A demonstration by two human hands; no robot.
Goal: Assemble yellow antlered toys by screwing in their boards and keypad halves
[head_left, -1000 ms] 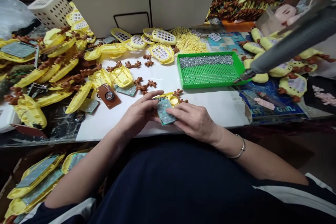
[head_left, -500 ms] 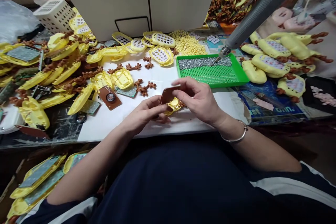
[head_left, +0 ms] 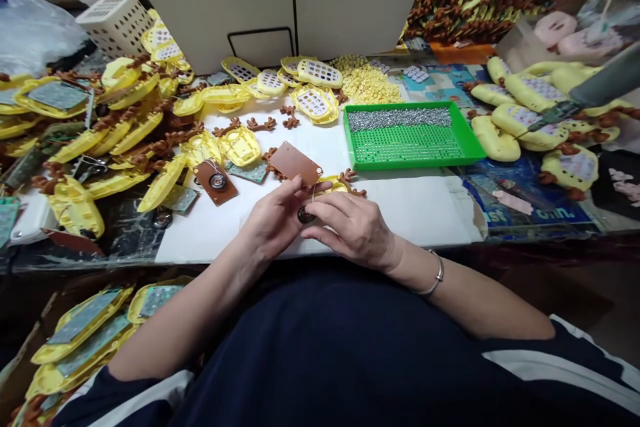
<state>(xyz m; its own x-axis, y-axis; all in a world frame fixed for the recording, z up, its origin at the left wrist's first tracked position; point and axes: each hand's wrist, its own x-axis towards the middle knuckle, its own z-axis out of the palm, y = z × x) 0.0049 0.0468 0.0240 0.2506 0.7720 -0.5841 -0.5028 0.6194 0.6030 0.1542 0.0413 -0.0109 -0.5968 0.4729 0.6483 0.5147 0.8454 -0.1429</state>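
A brown circuit board is tilted up between the fingers and thumb of my left hand. With bent fingers, my right hand grips a small round black speaker close below the board; a thin wire runs up from it. Just behind my right hand lies a yellow plastic shell half with brown antler-shaped parts, largely covered by the hand. On the white sheet to the left rest another brown board with a round speaker and an open yellow shell.
A green tray of small screws stands beyond my right hand. Yellow shells are heaped at the left, assembled yellow toys at the right. A grey screwdriver hangs over those toys. A large carton stands behind.
The board has tipped outward, showing its flat brown face. My right hand has left the board's upper edge and moved down to the speaker. The screwdriver has swung right, away from the tray.
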